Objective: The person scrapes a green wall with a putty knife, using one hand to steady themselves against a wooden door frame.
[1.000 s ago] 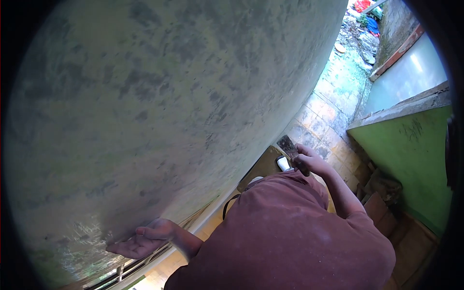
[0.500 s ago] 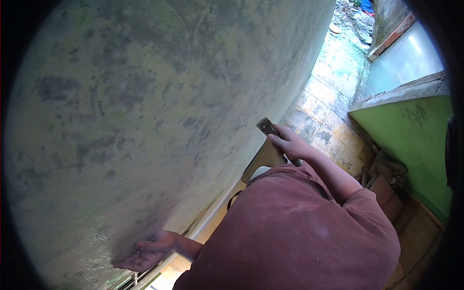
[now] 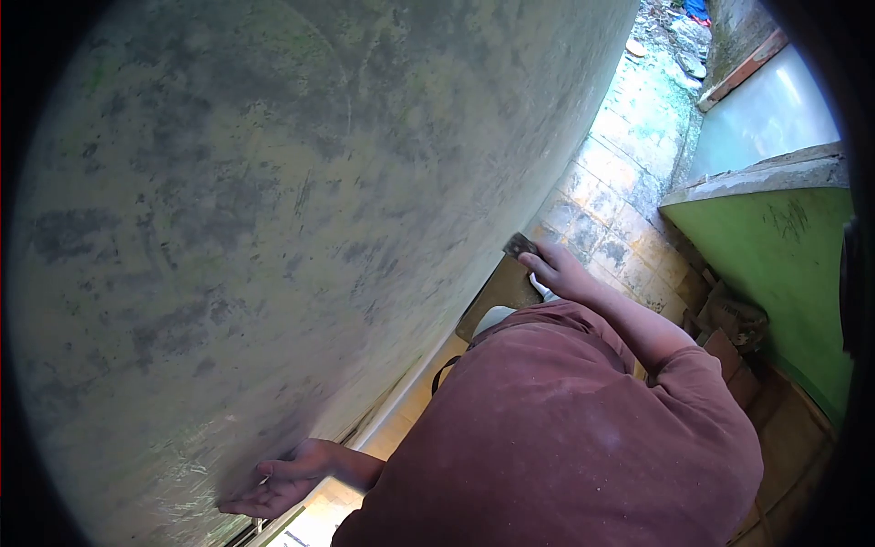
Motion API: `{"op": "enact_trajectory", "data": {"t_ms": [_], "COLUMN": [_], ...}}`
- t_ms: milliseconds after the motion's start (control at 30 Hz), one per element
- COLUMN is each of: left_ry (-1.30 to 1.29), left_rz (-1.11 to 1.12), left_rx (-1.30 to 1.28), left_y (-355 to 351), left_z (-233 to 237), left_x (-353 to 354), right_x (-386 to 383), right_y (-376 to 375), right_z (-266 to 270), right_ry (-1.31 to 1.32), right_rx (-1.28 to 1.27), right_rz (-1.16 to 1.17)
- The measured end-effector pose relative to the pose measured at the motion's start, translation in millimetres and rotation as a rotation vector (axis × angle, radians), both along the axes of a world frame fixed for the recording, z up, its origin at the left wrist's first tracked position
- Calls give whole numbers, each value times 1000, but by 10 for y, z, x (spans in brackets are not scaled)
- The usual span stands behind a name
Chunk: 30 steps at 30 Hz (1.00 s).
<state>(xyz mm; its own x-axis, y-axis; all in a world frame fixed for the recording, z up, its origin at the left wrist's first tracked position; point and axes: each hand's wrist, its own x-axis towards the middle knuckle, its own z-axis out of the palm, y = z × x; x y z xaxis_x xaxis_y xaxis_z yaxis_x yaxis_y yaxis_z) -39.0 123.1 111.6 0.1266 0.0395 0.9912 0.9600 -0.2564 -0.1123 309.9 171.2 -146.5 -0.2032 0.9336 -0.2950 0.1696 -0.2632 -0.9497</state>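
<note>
My right hand (image 3: 558, 269) is closed round a short, dark, stained hand tool with a squared end (image 3: 520, 245). That end sticks out past my thumb toward the wall, while my fingers hide the rest of it. At the lower left, my left hand (image 3: 278, 481) lies palm up with its fingers stretched out, right at the wall surface. The wall (image 3: 264, 228) is pale and greenish, covered with dark blotches and scratches, with a patch of fine pale marks (image 3: 187, 469) close to my left fingertips.
A tiled walkway (image 3: 611, 214) runs along the wall to the upper right. Opposite stands a low green wall (image 3: 770, 264) with a rough grey top edge. Sacks and boards (image 3: 734, 319) lie at its foot. A pale panel (image 3: 761, 118) is behind it.
My right hand has drawn slightly right, away from the wall, and the tool has turned so less of it shows. The view has shifted a little; my left hand stays nearly in place.
</note>
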Motion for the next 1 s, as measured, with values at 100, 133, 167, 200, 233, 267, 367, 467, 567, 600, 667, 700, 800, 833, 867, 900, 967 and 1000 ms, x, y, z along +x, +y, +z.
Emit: {"op": "enact_trajectory", "data": {"t_ms": [100, 133, 167, 200, 233, 267, 367, 467, 567, 600, 667, 700, 800, 833, 867, 900, 967, 1000], "left_ry": [-27, -26, 13, 53, 58, 58, 53, 28, 27, 34, 45, 60, 39, 38, 30, 23, 35, 50], "left_rz": [-3, 0, 36, 72, 72, 72, 49, 29, 22, 18, 58, 98, 71, 74, 75, 72, 86, 100], "left_rx": [1, -1, 1, 2, 4, 7, -12, -14, -12, -11, -1, 7, 15, 17, 19, 18, 12, 11], "left_y": [16, 11, -2, -14, -9, -6, -16, -9, -11, 1, 11, 2, 5, -4, -11, -10, -9, -7], "left_z": [-13, -8, 1, 6, 5, -9, 11, -8, -15, -8, -11, -1, -8, -13, -15, -14, -3, 4], "left_x": [37, 26, 20, 7, -7, -14, -10, -2, -17, -20, 13, 15, -20, -24, -24, -30, -23, -18], "right_x": [-112, -204, -241, -261, -277, -266, -145, -64, -255, -260, -245, -223, -71, -31, -3, -83, -283, -257], "right_y": [93, 163, 210, 276, 321, 309, 75, 3, 317, 297, 240, 187, 24, -23, -54, 54, 337, 313], "right_z": [-82, -20, 77, 290, 401, 387, 157, -171, 240, 300, 369, 305, -88, -183, -275, -142, 293, 365], "right_ry": [-18, -22, -20, 22, 65, 69, -2, -5, 55, 57, 130, 132, -76, -51, -26, -27, 30, 31], "right_rx": [54, 123, 121, 100, 82, 87, 125, 8, 74, 72, 58, 54, 185, 95, 5, 6, 161, 160], "right_rz": [9, -10, -8, 22, 49, 52, -6, -2, -4, -9, -33, -33, -9, -17, -25, -26, -111, -109]}}
